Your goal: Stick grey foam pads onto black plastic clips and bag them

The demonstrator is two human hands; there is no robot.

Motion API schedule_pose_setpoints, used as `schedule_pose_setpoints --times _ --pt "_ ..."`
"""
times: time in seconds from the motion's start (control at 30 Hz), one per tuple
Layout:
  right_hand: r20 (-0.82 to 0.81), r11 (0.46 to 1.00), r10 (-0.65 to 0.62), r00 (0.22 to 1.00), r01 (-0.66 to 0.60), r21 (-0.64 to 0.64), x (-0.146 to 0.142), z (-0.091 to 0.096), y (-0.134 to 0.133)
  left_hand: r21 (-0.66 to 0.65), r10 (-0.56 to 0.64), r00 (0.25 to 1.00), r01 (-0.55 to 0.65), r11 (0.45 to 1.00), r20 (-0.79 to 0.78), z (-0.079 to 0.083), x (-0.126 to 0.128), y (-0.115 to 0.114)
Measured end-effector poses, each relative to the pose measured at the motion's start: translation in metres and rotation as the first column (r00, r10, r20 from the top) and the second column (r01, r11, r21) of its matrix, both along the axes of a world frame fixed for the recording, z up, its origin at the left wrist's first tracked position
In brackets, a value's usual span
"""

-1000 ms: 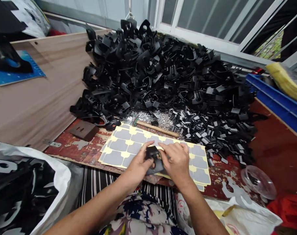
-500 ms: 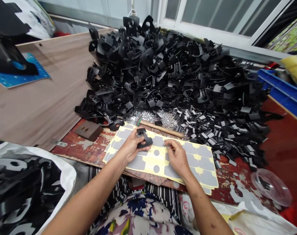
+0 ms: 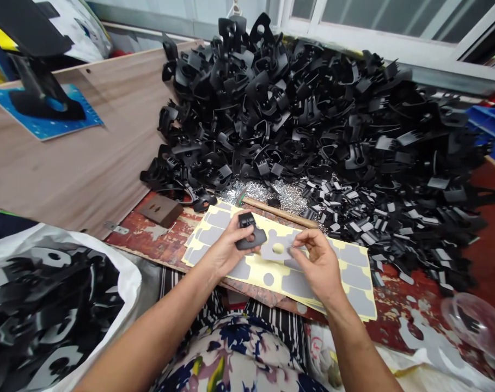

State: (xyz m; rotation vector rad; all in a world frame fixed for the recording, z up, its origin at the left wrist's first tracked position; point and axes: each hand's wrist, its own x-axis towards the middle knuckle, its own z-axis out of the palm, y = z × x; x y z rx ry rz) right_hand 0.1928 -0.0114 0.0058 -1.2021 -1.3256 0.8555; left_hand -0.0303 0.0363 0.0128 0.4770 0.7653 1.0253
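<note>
My left hand [image 3: 225, 247] grips a small black plastic clamp part [image 3: 249, 233] just above a yellow backing sheet [image 3: 255, 272] covered with grey adhesive pads. With its fingertips my right hand [image 3: 318, 261] pinches a grey pad with a round hole [image 3: 276, 249], lifted off the sheet and held close to the right of the clamp part. Round grey cut-outs remain on the sheet where pads came off. The sheet lies on a worn red board in front of me.
A big heap of black plastic parts [image 3: 304, 109] fills the back. Small black clips [image 3: 378, 218] and shiny metal pins [image 3: 272, 190] lie before it, beside a wooden-handled hammer [image 3: 280, 212]. A small dark wooden block [image 3: 160, 209], a bag of parts [image 3: 47, 305] and a clear lid [image 3: 476, 324] lie around.
My left hand carried the clamp part up and left. My right hand peeled a grey pad off the sheet and now holds it lifted next to the part.
</note>
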Motion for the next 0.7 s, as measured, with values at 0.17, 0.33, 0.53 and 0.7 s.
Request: schedule_pose_setpoints --times 0.17,0.33,0.53,0.7 --pt "0.139 1.000 -0.018 0.990 0.014 0.027 -0.033 -0.001 -0.007 -0.022 -0.098 0.981 0.103 0.994 0.165 0.007 0.006 -0.025" --pt "0.188 1.000 -0.001 0.982 -0.004 0.026 -0.035 -0.011 -0.005 -0.016 -0.135 0.974 0.140 0.990 0.180 0.007 0.005 -0.029" --pt "0.212 1.000 0.023 0.977 -0.027 0.016 -0.036 -0.016 -0.005 -0.020 -0.140 0.972 0.147 0.989 0.188 0.000 0.003 -0.028" --pt "0.236 1.000 0.021 0.972 -0.025 0.015 -0.038 -0.015 -0.004 -0.014 -0.149 0.971 0.154 0.988 0.189 -0.001 0.001 -0.029"
